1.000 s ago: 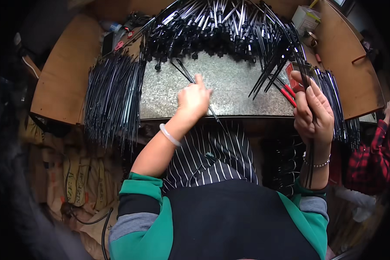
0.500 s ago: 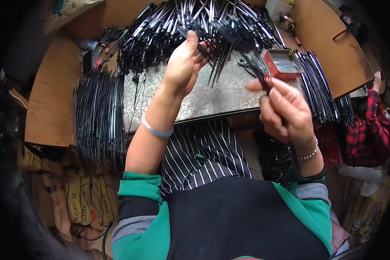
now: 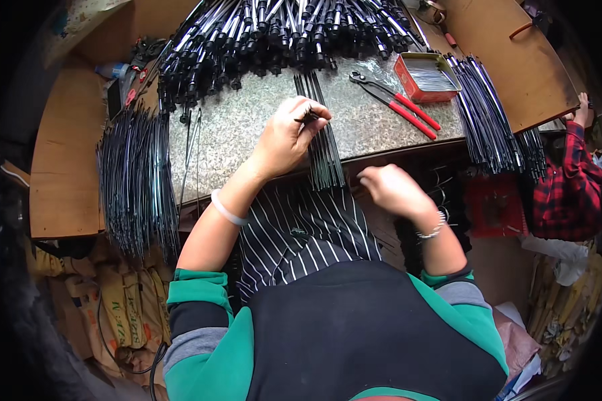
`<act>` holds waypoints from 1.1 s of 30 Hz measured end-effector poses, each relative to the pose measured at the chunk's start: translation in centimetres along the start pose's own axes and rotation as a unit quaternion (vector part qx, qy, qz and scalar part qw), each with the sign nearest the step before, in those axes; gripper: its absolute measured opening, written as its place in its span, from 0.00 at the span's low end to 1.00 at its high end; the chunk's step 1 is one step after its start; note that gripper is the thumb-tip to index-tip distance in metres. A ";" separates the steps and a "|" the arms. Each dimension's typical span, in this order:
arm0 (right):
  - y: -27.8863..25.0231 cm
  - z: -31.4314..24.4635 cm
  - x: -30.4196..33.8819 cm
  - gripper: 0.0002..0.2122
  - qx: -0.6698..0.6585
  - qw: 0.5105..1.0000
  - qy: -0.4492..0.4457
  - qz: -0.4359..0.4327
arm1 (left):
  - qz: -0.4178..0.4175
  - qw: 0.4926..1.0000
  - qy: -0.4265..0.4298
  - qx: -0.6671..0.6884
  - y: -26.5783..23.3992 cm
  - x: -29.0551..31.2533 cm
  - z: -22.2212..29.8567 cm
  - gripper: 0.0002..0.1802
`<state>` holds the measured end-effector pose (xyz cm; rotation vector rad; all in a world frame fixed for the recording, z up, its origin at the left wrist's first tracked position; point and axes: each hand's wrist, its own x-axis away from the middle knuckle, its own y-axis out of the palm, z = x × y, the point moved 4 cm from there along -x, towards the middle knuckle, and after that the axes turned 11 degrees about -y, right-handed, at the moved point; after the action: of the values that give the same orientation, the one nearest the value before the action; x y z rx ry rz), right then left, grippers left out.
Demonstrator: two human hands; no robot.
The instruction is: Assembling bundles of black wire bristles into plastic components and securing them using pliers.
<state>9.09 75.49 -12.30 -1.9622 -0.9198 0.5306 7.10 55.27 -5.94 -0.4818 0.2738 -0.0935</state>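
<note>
Left hand [image 3: 289, 136] is pinching dark rods [image 3: 307, 119]; right hand [image 3: 398, 190], I cannot tell; bundle [image 3: 326, 157] is lying gathered, twelve-o'clock pile [image 3: 301, 40] is remaining.

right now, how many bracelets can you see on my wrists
2: a smooth white ring-shaped bangle on your left wrist, and a silver-coloured beaded bracelet on your right wrist. Any under the green, black and grey sleeves would be hidden.

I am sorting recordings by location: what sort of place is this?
Probably a small workshop: a speckled worktop holds a heap of black-fitted rods, red-handled pincers and an open red box of thin pieces.
</note>
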 end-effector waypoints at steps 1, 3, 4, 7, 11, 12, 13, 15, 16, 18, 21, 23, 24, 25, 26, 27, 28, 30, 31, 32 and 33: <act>-2.7 -0.8 -0.3 0.06 -0.044 0.996 -0.025 0.075 | 0.021 0.994 0.042 -0.096 -0.3 -0.1 0.8 0.05; -5.8 -2.0 -2.2 0.08 -0.065 0.974 -0.096 0.193 | 0.027 0.989 0.061 -0.133 -0.3 -0.1 0.9 0.09; -6.3 -2.4 -3.8 0.09 -0.040 0.961 -0.137 0.238 | 0.024 0.989 0.059 -0.132 -0.1 0.0 0.7 0.09; -5.4 -1.9 -8.1 0.07 -0.065 0.957 -0.147 0.242 | 0.040 0.994 0.049 -0.084 0.0 0.3 0.2 0.15; -3.6 -0.8 -10.2 0.09 -0.125 0.945 -0.247 0.174 | 0.055 0.995 0.066 -0.043 -0.4 0.7 0.4 0.19; -3.5 -0.9 -10.3 0.09 -0.127 0.945 -0.248 0.172 | 0.056 0.995 0.063 -0.044 -0.4 0.8 0.3 0.19; -3.4 -0.9 -10.4 0.09 -0.111 0.945 -0.252 0.175 | 0.067 0.995 0.066 -0.041 -0.5 1.0 0.0 0.19; -3.2 -1.0 -10.5 0.09 -0.079 0.946 -0.259 0.180 | 0.088 0.993 0.071 -0.034 -0.6 1.1 -0.3 0.18; -3.3 -1.4 -10.4 0.09 -0.080 0.946 -0.258 0.179 | 0.088 0.993 0.069 -0.034 -0.6 1.1 -0.4 0.18; -3.7 -2.5 -10.3 0.09 -0.068 0.954 -0.235 0.175 | 0.079 0.992 0.087 -0.056 -0.6 1.1 -0.4 0.18; -3.7 -2.2 -10.7 0.09 -0.075 0.957 -0.228 0.161 | 0.111 0.987 0.114 -0.031 -1.1 1.4 -0.2 0.18; -3.6 -1.3 -10.9 0.09 -0.099 0.957 -0.236 0.138 | 0.182 0.971 0.153 0.041 -1.9 1.9 0.6 0.18; -3.5 -1.1 -10.8 0.11 -0.102 0.953 -0.250 0.137 | 0.159 0.964 0.208 0.051 -1.9 2.2 1.3 0.20; -3.6 -0.8 -10.7 0.11 -0.101 0.953 -0.249 0.139 | 0.124 0.963 0.237 -0.017 -1.7 2.1 2.0 0.20; -3.6 -0.7 -10.8 0.12 -0.109 0.959 -0.226 0.134 | 0.090 0.957 0.263 -0.085 -1.5 1.9 3.3 0.20; -3.7 -0.6 -10.8 0.13 -0.115 0.964 -0.203 0.129 | 0.045 0.965 0.249 -0.072 -0.7 1.6 3.1 0.18; -3.8 -0.5 -10.8 0.13 -0.122 0.968 -0.179 0.124 | -0.002 0.970 0.235 -0.058 0.4 1.2 2.8 0.17; -4.4 -0.7 -10.1 0.15 -0.116 0.970 -0.178 0.114 | -0.003 0.973 0.221 -0.059 1.1 1.1 2.1 0.22; -5.2 -0.9 -9.5 0.15 -0.128 0.960 -0.211 0.129 | -0.003 0.975 0.212 -0.067 1.0 1.2 1.8 0.24; -6.3 -0.9 -8.8 0.15 -0.138 0.949 -0.242 0.145 | -0.004 0.976 0.204 -0.071 1.1 1.2 1.5 0.26; -8.2 0.2 -8.2 0.13 -0.151 0.961 -0.183 0.143 | -0.004 0.978 0.194 -0.078 1.0 1.3 1.6 0.28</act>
<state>0.49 72.05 -5.36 -2.3401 -0.9916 0.9948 8.83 56.66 -5.34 -0.6202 0.6662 -0.1744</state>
